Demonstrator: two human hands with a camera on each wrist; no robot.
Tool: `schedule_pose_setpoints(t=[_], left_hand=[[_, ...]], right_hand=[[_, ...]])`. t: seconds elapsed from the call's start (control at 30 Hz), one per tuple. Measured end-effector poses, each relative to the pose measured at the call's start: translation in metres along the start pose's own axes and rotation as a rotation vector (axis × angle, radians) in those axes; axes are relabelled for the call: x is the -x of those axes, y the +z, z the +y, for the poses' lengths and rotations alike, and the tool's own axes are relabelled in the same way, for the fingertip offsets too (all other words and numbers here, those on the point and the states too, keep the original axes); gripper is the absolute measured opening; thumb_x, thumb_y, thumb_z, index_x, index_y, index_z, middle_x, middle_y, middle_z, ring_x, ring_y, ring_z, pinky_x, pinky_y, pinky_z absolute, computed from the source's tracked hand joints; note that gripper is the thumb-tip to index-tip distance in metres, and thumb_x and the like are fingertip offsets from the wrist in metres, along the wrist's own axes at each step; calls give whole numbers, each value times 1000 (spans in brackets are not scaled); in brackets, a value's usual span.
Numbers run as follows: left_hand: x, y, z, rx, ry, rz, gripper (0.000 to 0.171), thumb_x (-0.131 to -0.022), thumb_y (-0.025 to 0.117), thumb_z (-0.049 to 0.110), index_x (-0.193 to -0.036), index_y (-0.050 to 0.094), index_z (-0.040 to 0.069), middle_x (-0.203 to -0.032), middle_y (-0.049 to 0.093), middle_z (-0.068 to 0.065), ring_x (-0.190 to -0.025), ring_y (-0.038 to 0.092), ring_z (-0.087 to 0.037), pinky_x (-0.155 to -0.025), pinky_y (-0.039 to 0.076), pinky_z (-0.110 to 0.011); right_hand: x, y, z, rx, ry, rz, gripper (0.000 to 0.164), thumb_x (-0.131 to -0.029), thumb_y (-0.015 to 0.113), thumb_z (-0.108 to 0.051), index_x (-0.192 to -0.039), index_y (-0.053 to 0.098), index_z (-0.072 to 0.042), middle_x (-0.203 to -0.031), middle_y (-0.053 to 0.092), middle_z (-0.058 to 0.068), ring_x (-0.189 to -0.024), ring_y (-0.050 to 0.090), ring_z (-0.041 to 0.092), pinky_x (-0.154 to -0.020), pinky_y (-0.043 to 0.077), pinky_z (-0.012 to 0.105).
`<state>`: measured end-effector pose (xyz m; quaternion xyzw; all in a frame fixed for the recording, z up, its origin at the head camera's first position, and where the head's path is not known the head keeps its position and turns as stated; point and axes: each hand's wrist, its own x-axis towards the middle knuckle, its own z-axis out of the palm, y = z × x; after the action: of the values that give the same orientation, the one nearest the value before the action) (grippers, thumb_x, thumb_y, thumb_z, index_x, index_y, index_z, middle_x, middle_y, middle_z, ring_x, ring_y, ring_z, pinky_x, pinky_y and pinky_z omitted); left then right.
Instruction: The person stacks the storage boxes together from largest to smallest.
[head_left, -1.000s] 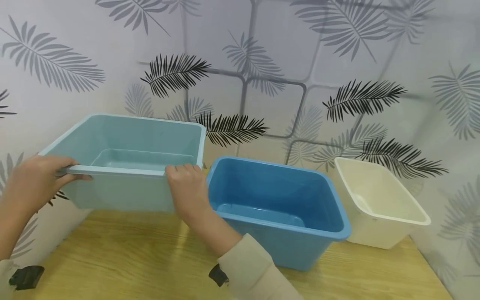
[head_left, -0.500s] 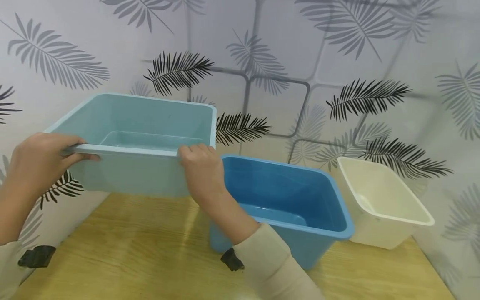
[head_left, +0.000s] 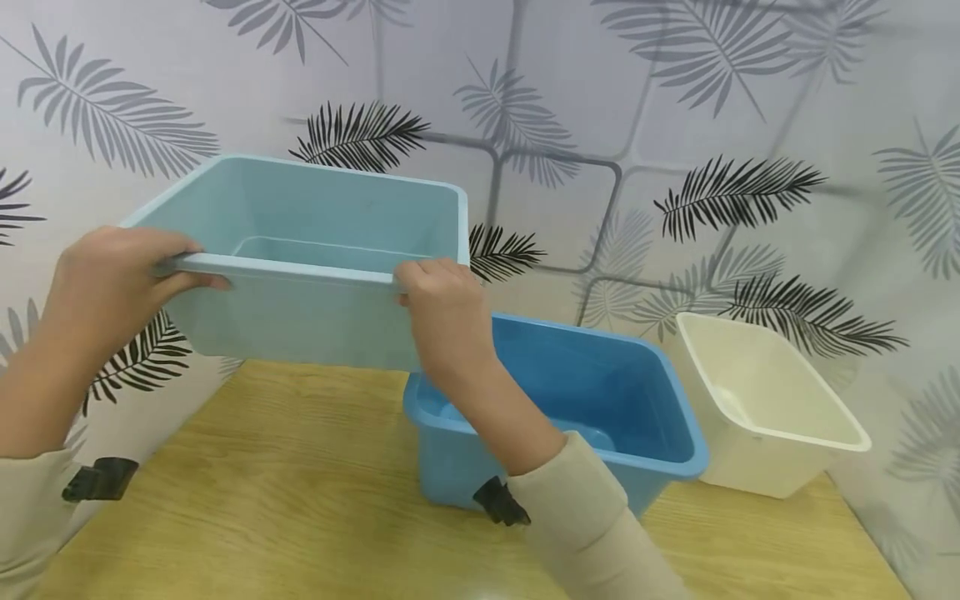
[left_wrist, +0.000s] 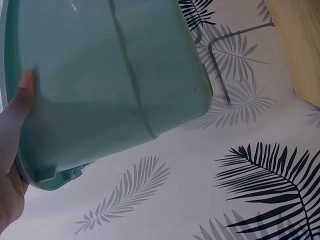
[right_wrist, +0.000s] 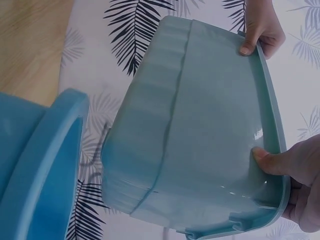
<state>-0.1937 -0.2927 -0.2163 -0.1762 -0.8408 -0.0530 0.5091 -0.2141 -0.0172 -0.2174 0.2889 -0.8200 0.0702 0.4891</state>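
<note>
Both hands hold a pale teal plastic bin up above the table, its opening facing up and a little toward me. The left hand grips the near rim at its left corner, thumb under the rim on the outer wall. Close to the right corner of that same rim, the right hand grips with fingers over the edge; its thumb presses the outer wall in the right wrist view. Inside, the visible part of the teal bin holds nothing. A blue bin stands on the table, its left part overlapped by the raised bin and right forearm.
A cream bin stands at the right, beside the blue one. The wooden table meets a leaf-patterned wall behind. The raised bin's lower right corner appears near the blue bin's left rim.
The teal bin has risen and shifted right, both hands moving with it and keeping their grip. It now overlaps the blue bin's left end in view. The blue and cream bins stay put.
</note>
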Motion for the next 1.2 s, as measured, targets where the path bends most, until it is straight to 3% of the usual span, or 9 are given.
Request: schedule_pose_setpoints(t=[0.2,0.37,0.57,0.8,1.0,1.2], left_hand=[[-4,8,13,19,-39,-21,54,-61,39,60,-66,61,11,-57,60,-8,-48,44,-22,-43,36,-38],[-7,13,24,26,1,-13,58,-64,33,63,-65,59,11,-53,56,-5,-44,37,-18,-40,29,-31],[-10,17,39,57,29,3,60,-67,33,64,-66,60,10,-55,58,-4,-44,38,-18,-39,32,-32],[-13,23,51,48,111,58,57,-72,34,60,-64,57,9,-55,56,-2,-44,31,-12,-39,31,-29],[-15,31,61,85,96,42,51,-69,40,54,-68,60,7,-62,63,-6,-47,48,-17,-46,40,-35],[-19,39,74,102,75,43,42,-65,45,50,-65,56,9,-61,63,-6,-52,54,-21,-46,41,-36]], right_hand=[[5,-8,12,-52,36,-58,12,-70,72,-16,-78,65,-10,-76,68,0,-73,61,15,-74,49,24],[10,-13,23,-96,55,-103,17,-71,72,-16,-85,67,-9,-81,69,2,-77,62,17,-74,50,26],[19,-20,36,-139,85,-132,17,-72,71,-14,-88,66,-8,-86,70,4,-80,64,19,-72,52,27],[27,-27,48,-133,93,-133,19,-71,72,-14,-88,66,-8,-86,70,4,-80,64,20,-70,53,28],[31,-31,58,-112,94,-141,19,-71,73,-14,-88,66,-8,-85,69,6,-80,64,21,-68,53,29],[38,-39,70,-152,129,-152,19,-73,71,-13,-91,67,-6,-89,69,8,-83,63,23,-70,53,32]])
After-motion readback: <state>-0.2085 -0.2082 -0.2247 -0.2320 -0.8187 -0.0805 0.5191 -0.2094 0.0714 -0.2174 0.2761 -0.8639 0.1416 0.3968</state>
